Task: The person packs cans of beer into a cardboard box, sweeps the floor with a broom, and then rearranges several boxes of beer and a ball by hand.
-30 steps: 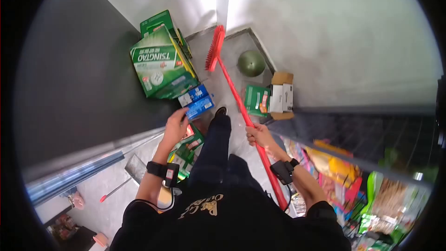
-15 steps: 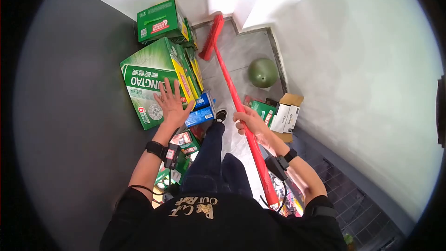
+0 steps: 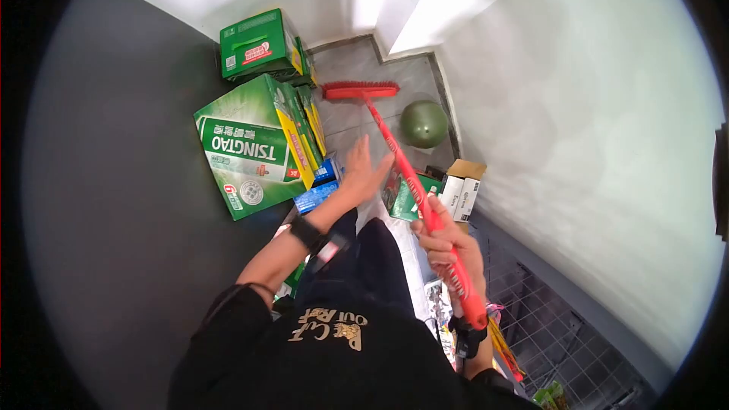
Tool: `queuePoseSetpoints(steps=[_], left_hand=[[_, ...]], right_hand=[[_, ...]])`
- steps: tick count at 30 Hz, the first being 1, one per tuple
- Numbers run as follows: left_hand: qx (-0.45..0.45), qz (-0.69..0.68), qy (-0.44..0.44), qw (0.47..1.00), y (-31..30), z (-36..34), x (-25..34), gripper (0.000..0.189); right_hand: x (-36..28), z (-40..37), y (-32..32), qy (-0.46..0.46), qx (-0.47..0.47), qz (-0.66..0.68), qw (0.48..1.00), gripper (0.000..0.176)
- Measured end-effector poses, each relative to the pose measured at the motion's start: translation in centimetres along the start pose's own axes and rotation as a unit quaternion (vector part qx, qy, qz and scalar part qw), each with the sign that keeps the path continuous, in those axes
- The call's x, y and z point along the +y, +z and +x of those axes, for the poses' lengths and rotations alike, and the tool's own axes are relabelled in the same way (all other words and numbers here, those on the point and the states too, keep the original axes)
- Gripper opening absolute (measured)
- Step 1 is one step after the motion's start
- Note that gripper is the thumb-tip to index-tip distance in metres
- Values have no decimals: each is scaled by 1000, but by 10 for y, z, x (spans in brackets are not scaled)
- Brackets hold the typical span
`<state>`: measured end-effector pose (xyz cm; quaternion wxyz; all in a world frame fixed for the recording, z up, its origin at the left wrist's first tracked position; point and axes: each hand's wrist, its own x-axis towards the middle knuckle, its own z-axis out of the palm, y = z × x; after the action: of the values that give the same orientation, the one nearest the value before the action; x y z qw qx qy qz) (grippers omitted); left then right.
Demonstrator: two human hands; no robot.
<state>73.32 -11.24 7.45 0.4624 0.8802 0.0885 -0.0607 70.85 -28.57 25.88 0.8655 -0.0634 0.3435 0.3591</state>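
Right hand [image 3: 448, 247]: closed in a full fist around the shaft of the broom [image 3: 410, 182], thumb uppermost, at the shaft's lower half. Black strap [image 3: 465, 336] at the wrist.

Left hand [image 3: 364, 171]: open, flat palm, fingers straight and together, thumb apart. It hangs just beside the shaft on its left; whether they touch cannot be told. Black band [image 3: 307, 234] on the wrist, black sleeve above.

Broom: red throughout. Long, thin, smooth plastic shaft running diagonally from the fist up and away to the bristle head [image 3: 361, 91]. The head is a straight bar with short stiff bristles, lying crosswise on the floor [image 3: 395, 68], well ahead of both hands.

Floor: grey tile, narrow strip between walls.

Ball [image 3: 423, 123]: dull green, round, smooth, just right of the shaft, near the head.

Large carton [image 3: 247, 156]: green printed cardboard, white lettering, yellow edge, tilted, left of the open hand.

Small carton [image 3: 254, 45]: green cardboard, red label, beyond the large one, against the wall.

Blue box [image 3: 319, 196]: glossy, flat, below the left hand.

Green pack [image 3: 405, 199]: printed, beside the shaft, between the two hands.

Cardboard box [image 3: 463, 186]: brown flaps, white sides, right of the shaft.

Wire rack [image 3: 562, 334]: dark metal grid, lower right.
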Motion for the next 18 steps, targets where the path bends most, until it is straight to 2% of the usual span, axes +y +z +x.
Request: queuePoseSetpoints(steps=[1, 2, 3, 5, 7, 9, 10, 11, 12, 13, 15, 16, 18], left_hand=[[-61, -104, -182, 976, 13, 18, 22, 60], [-121, -202, -357, 904, 23, 33, 40, 53], [-123, -204, -355, 904, 54, 36, 22, 53], [-98, -369, -451, 807, 139, 32, -35, 28], [-51, -353, -466, 810, 165, 3, -35, 11], [-55, -315, -468, 824, 183, -27, -33, 5], [-79, -291, -462, 834, 190, -40, -36, 5], [-103, -267, -454, 844, 196, -50, -39, 5], [-64, -250, -474, 842, 198, -55, -28, 21], [-68, -246, -472, 844, 187, -50, -13, 21], [-147, -312, -425, 837, 166, -32, 14, 25], [-187, -318, -391, 843, 174, -17, 5, 29], [-158, -362, -378, 838, 199, 17, -6, 25]], right_hand=[[3, -5, -9, -4, -2, -1, 1000, 50], [7, -9, -19, 7, 10, 27, 1000, 48], [10, -14, -30, 20, 23, 56, 998, 46], [14, -33, -54, 3, 80, 92, 993, 38], [17, -68, -121, 128, 68, 260, 955, 35], [27, -90, -109, 48, 214, 154, 963, 32], [27, -101, -110, 48, 194, 48, 979, 34], [27, -109, -108, 47, 191, 55, 979, 34], [25, -117, -105, 47, 199, 2, 979, 36], [23, -123, -106, 46, 209, -53, 975, 38], [14, -125, -116, 35, 201, -58, 977, 41], [6, -118, -116, 19, 197, -79, 977, 41], [-12, -96, -126, -4, 192, -108, 975, 39]])
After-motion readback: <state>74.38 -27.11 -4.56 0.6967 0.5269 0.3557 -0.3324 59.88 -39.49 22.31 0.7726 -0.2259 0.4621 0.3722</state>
